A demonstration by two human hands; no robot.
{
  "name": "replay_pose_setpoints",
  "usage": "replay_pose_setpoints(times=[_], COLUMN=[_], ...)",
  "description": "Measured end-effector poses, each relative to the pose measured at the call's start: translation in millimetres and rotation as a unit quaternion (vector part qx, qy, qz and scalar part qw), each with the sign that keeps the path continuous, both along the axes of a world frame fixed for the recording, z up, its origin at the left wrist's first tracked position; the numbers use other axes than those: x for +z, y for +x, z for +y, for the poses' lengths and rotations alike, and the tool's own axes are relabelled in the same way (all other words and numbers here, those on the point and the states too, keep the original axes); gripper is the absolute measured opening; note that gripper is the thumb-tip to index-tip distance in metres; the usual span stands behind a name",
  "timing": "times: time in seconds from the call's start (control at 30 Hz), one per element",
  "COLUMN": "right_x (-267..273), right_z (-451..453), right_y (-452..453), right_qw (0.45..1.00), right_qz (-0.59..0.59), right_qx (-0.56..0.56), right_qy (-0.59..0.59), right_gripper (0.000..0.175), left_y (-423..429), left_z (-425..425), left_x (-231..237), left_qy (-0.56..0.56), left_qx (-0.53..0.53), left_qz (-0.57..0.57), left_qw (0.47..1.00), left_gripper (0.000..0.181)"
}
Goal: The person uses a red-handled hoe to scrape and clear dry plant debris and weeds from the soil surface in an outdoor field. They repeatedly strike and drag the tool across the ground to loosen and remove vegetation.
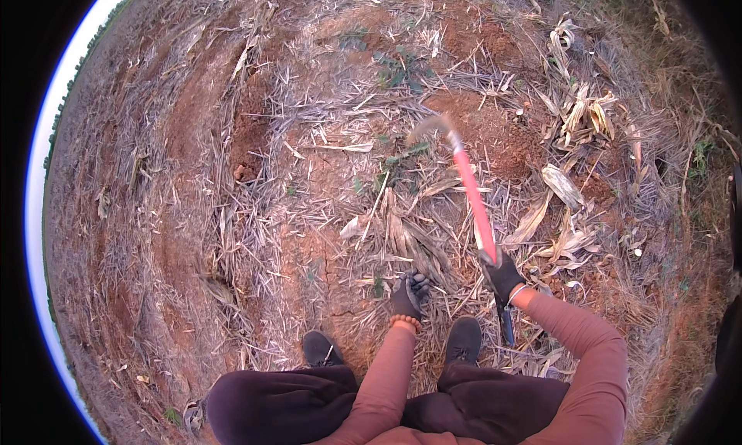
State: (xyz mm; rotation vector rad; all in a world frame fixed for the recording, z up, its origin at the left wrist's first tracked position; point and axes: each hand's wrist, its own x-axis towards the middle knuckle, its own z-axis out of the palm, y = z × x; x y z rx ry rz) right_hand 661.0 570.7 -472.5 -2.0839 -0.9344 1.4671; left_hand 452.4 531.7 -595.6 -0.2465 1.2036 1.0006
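Note:
My right hand (501,277), in a dark glove, is closed around the handle of a sickle (476,207). The tool has a red shaft, a dark butt end below the hand and a curved metal blade, blurred, that bends to the left over the ground. My left hand (413,288), gloved too, with a beaded bracelet at the wrist, is low in front of my feet with its fingers curled. Whether it grips anything cannot be made out. Dry corn husks and leaves (400,230) lie just beyond it.
Straw and dry stalks cover reddish soil. More corn husks (585,117) lie at the right, with a pale husk (562,187) nearer. Small green weeds (403,71) grow ahead. My dark shoes (464,338) stand on the ground, and dry grass (684,56) edges the right side.

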Motion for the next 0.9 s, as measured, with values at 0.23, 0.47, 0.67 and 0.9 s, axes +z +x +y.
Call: replay_pose_setpoints(times=[0.23,0.47,0.67,0.9], right_x=[16,53,8,8], right_z=[0,67,23,1], right_y=[20,30,5,8], right_qw=[0.849,0.919,0.963,0.896], right_qz=[0.442,0.316,0.184,0.363], right_qx=[-0.178,-0.213,-0.197,-0.159], right_qy=[-0.229,0.098,0.013,-0.201], right_gripper=[0.041,0.04,0.019,0.027], left_y=[0,0,1,-1], left_z=[0,0,0,-1], left_x=[-6,0,0,-3], left_qy=[0.009,-0.002,0.004,0.013], left_qx=[0.013,0.006,0.01,0.023], left_qz=[-0.017,-0.008,-0.01,-0.034], left_qw=[1.0,1.0,1.0,0.999], left_gripper=[0.027,0.027,0.023,0.024])
